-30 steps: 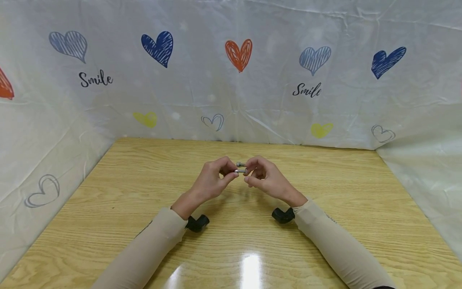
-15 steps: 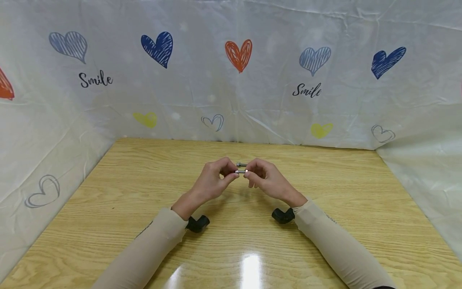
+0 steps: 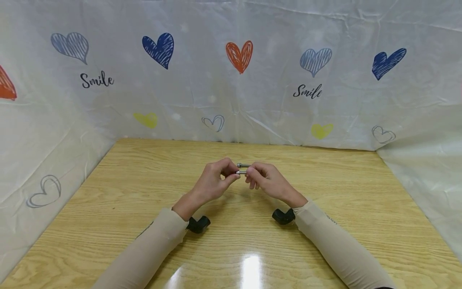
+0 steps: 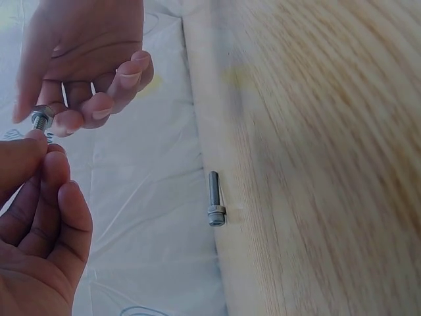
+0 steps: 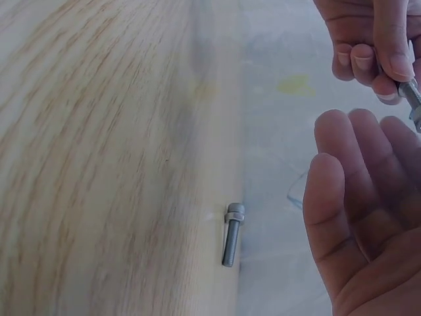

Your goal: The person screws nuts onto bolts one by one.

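A small silver bolt [image 3: 242,172] is held above the table, lying crosswise between both hands. My left hand [image 3: 213,180] pinches its left end between thumb and index finger; those fingers partly cover that end. On the threaded end sits a hex nut [image 4: 43,113], seen in the left wrist view. My right hand [image 3: 270,182] pinches this nut between thumb and index finger, its other fingers loosely curled below. In the right wrist view, a second bolt [image 5: 232,237] lies on the table just beyond the hands, with a nut close under its head.
The wooden table [image 3: 325,180] reaches back to a white cloth backdrop [image 3: 267,92] printed with hearts and "Smile". Cloth also hangs at both sides. Black wrist mounts, left [image 3: 198,224] and right [image 3: 283,216], stick out beneath the sleeves.
My right thumb and index finger, spread apart one second ago, have come together on the nut and now cover the bolt's right end. The left hand keeps its pinch, nearly still.
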Tool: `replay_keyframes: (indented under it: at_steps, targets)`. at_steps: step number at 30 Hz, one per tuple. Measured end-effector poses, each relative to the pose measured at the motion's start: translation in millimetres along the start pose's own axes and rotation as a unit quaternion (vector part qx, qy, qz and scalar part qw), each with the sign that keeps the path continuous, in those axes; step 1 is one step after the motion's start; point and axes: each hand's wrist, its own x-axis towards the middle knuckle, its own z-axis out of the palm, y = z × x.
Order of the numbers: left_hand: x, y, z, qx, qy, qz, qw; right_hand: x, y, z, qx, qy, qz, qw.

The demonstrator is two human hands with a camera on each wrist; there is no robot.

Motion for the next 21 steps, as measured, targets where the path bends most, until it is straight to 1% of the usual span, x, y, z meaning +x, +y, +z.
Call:
replay_keyframes:
  at_steps: [9,15,21]
  targets:
    - [-0.6,-1.0,-0.1,-0.001,0.001,0.004,1.0000,-1.2,-0.2,-0.5,0.022,0.003,0.022,0.9995]
    - [-0.8,-0.9,0.0,-0.005,0.003,0.001,1.0000,-0.7,-2.4,0.5,0.038,0.003,0.021,0.9991]
    - [-0.9,0.2,0.0,-0.011,0.006,0.000,0.9999,-4.0,-22.4,0.5,0.038,0.001,0.016,0.9991]
